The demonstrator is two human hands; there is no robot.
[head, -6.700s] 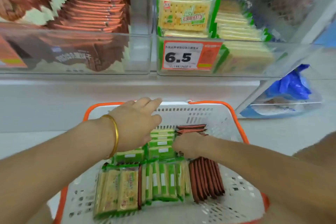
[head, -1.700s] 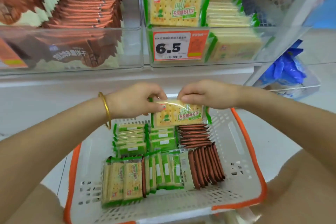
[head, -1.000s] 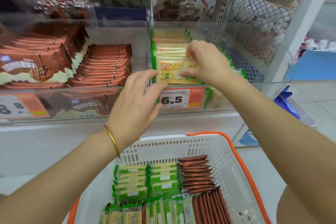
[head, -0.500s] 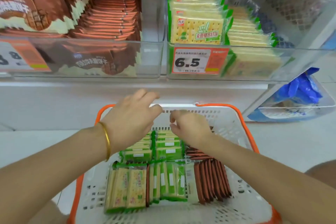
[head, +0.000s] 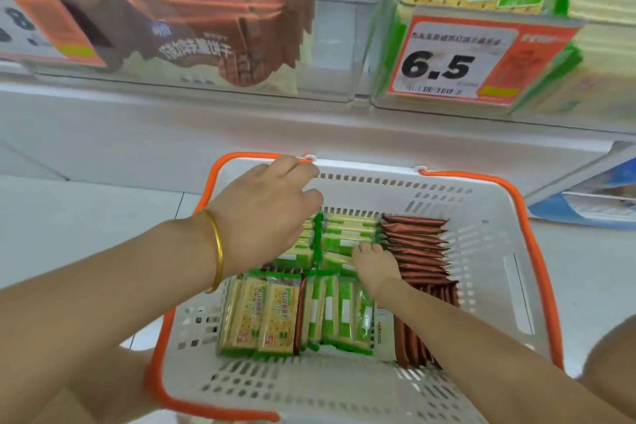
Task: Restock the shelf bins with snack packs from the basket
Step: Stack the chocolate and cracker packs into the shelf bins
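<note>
The clear shelf bin (head: 447, 106) sits just above the basket (head: 481, 217), so the reach is short; the right hand (head: 375, 265) digs at the green snack packs (head: 347, 234) inside, though I cannot tell if it grips one; the left hand (head: 265, 213) hovers loose and empty, ready to help.

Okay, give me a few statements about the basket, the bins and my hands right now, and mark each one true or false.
1. The price tag on the bin of green crackers reads 6.5. True.
2. The basket holds only green packs. False: brown packs fill its right side too.
3. The gold bangle is worn behind the right hand. False: it sits behind the left hand.
4. The right hand is down among the basket's green packs. True.
5. The left hand holds a pack up at the bin. False: it is over the basket, with no pack visible in it.
</note>
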